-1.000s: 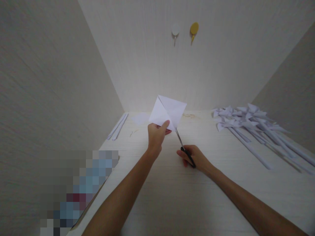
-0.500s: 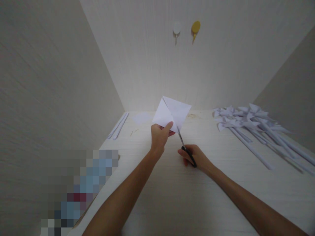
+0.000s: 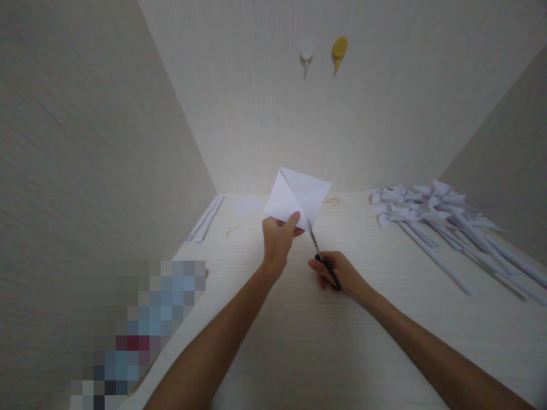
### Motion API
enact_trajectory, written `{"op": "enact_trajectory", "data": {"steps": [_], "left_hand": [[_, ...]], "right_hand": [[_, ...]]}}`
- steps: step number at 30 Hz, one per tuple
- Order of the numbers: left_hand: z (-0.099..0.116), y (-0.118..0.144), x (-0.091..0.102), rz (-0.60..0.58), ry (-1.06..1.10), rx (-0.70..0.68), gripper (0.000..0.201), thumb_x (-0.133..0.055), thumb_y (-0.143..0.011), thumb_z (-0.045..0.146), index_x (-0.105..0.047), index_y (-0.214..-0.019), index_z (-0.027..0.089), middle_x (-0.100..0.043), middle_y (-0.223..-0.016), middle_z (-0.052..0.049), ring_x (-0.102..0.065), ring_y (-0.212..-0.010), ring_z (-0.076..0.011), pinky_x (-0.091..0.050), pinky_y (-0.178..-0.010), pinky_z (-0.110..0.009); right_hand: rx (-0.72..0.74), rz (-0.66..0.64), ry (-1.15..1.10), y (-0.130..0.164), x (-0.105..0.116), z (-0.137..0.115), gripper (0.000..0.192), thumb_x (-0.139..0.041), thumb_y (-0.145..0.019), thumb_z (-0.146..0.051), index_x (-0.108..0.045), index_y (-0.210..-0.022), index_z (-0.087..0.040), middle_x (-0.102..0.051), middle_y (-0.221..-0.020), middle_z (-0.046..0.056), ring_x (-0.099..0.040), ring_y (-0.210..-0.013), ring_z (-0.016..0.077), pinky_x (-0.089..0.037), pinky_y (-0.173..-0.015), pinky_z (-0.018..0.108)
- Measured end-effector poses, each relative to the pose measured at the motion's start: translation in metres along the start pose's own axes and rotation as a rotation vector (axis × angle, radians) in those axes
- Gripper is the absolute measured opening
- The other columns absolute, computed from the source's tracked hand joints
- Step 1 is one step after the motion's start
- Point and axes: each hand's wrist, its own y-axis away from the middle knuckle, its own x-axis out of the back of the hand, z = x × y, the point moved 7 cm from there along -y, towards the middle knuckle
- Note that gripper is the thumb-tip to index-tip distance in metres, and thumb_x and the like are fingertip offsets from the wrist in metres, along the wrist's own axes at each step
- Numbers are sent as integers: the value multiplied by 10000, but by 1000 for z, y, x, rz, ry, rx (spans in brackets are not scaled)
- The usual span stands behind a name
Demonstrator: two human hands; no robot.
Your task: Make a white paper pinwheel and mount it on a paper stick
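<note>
Head view: at the centre of the frame the left hand (image 3: 278, 242) pinches the lower left edge of a white folded paper square (image 3: 299, 195), thumb on the near face, fingers curled behind it. The paper is held up off the desk (image 3: 299, 341), tilted like a diamond, with creases running from its top corner.

Just right of and below that hand, the right hand (image 3: 342, 274) is clenched around the black handles of a pair of scissors (image 3: 321, 255). The blades point up and to the left and meet the paper's lower corner; whether the blades are parted cannot be told.

At the right of the frame a heap of white paper pinwheels (image 3: 431, 213) on rolled paper sticks lies on the desk, well apart from the hands. Toward the left, near the back corner of the desk, lie a few white paper strips (image 3: 205, 219), and a flat paper sheet (image 3: 247, 204) lies just behind the held paper.

On the back wall, in the upper middle of the frame, a white hook (image 3: 306, 51) and a yellow hook (image 3: 339, 49) sit side by side.
</note>
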Motion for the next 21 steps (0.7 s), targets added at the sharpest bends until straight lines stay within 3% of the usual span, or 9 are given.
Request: {"op": "enact_trajectory", "data": {"steps": [21], "left_hand": [[-1,-1,-1,-7,-24,-7,154,-649,-582,219,-609,-611,72,-610,-569,-24,-573,-493,-104,-530,-523,-247]], "right_hand": [[6,10,17,0,1,0,444,-457,-746,-533,-436,-485,-174,-483,-380,-14,-396,-335,72,-296,-371,197]]}}
